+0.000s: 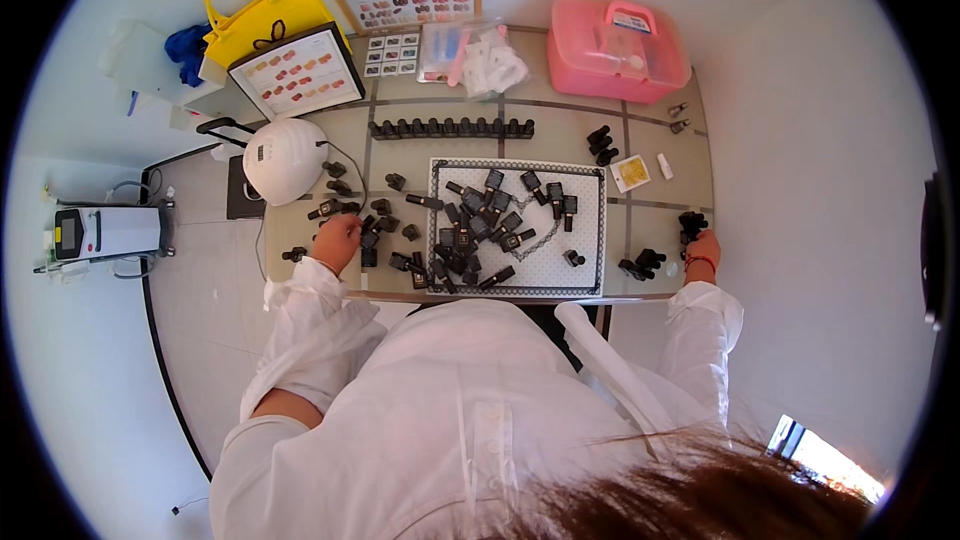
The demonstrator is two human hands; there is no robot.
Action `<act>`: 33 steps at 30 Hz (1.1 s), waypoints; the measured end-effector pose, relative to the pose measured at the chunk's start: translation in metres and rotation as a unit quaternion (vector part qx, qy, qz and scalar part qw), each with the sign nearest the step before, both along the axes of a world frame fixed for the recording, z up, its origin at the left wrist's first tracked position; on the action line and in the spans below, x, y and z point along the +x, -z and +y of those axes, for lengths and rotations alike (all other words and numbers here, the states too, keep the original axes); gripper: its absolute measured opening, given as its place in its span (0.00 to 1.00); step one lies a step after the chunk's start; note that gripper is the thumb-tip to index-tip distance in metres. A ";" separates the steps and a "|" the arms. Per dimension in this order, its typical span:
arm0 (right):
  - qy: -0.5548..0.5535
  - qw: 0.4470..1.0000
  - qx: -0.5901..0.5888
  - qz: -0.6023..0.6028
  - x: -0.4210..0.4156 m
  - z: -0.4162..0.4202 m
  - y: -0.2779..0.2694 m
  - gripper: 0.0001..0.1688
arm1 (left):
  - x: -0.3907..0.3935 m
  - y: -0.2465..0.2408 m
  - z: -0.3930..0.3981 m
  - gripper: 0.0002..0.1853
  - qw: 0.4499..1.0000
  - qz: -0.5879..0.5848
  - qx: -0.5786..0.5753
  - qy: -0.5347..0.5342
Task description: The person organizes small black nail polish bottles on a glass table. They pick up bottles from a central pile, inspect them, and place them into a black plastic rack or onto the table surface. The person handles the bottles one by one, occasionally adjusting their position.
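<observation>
Near the left end of the table, my left hand point(337, 244) has its fingertips at a cluster of small black nail polish bottles point(370, 238). Whether it grips one is unclear. My right hand point(703, 246), with a red band at the wrist, is at the table's right edge against a few standing black bottles point(691, 222); its fingers are partly hidden. Between the hands, many more black bottles point(476, 202) lie heaped on a white dotted mat point(589, 240) with a black lace-pattern border. A smaller group of bottles point(643, 262) stands left of my right hand.
Behind the mat runs a row of upright black bottles point(452, 128). A white nail lamp point(285, 161) with a cord stands at the left. Along the back are a pink plastic case point(619, 52), plastic packets point(476, 60), colour charts point(296, 75) and a yellow bag point(277, 15).
</observation>
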State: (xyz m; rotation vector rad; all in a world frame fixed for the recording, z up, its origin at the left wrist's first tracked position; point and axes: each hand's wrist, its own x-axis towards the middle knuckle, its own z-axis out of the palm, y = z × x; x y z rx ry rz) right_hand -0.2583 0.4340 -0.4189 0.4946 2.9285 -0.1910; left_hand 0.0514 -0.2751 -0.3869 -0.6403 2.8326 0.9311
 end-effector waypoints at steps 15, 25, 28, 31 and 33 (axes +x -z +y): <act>-0.325 0.915 -0.140 0.194 0.053 -0.173 -0.076 0.21 | -0.028 -0.035 0.119 0.12 0.970 0.036 0.009 0.241; -0.655 0.689 -0.305 -0.048 0.195 -0.352 -0.052 0.24 | -0.028 0.005 0.140 0.19 0.964 -0.031 -0.005 0.263; -0.697 0.672 -0.242 -0.071 0.195 -0.363 -0.034 0.20 | -0.028 0.016 0.139 0.16 0.960 -0.048 -0.024 0.273; -0.722 0.659 -0.191 -0.095 0.196 -0.366 -0.023 0.15 | -0.025 0.019 0.138 0.15 0.960 -0.042 -0.036 0.276; -0.734 0.650 -0.173 -0.095 0.197 -0.366 -0.019 0.12 | -0.023 0.019 0.138 0.16 0.959 -0.038 -0.046 0.275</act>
